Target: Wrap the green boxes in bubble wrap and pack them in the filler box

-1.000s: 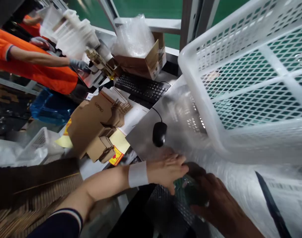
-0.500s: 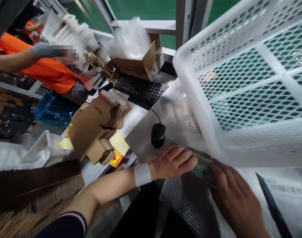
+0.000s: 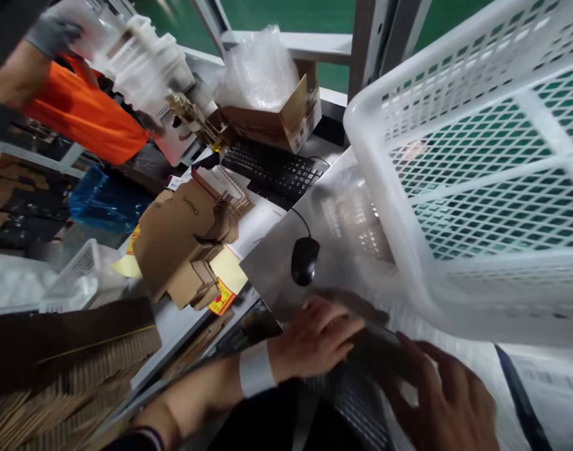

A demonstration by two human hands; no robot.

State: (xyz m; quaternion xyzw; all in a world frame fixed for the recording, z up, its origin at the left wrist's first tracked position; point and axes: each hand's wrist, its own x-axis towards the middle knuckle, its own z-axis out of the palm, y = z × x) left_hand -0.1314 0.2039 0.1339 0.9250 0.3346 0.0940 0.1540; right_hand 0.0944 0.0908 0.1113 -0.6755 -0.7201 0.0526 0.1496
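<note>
My left hand (image 3: 315,341), with a pale band on its wrist, has its fingers curled at the left end of a dark, flat item (image 3: 385,354). My right hand (image 3: 446,401) grips the item's right end, thumb and fingers apart around it. Motion blur hides what kind of thing it is. Below it, over my lap, lies clear ribbed plastic wrap (image 3: 362,407). A black computer mouse (image 3: 305,260) rests on the metal tabletop (image 3: 277,275) just beyond my left hand.
A large white plastic basket (image 3: 409,263) stands at the right. Beyond the mouse are a keyboard (image 3: 272,169) and a carton (image 3: 291,122) of clear plastic bags. Folded cardboard boxes (image 3: 173,232) lie to the left. A co-worker's gloved hand (image 3: 54,34) is at the upper left.
Both my hands have moved lower in the view with the item, which looked greenish and now looks dark. The co-worker's gloved hand has moved up and left.
</note>
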